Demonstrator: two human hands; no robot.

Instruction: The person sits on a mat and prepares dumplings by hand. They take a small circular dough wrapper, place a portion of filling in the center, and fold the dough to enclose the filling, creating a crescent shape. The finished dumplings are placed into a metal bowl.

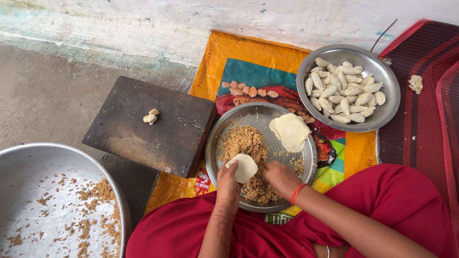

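Left hand [227, 180] cupped, palm up, holding a flat dough disc [244, 167] over the near edge of the steel plate [260, 114]. Right hand [279, 177] fingers curled down into the brown filling [245, 143] heaped on the plate; whether it grips any, cannot tell. Stack of dough discs [289, 131] on the plate's right side. Bowl [387, 83] of shaped dumplings [343, 91] beyond, right. Dark wooden board [158, 126] left, small dough bit [151, 116] on it. Large pan [28, 167] near left, crumbs inside.
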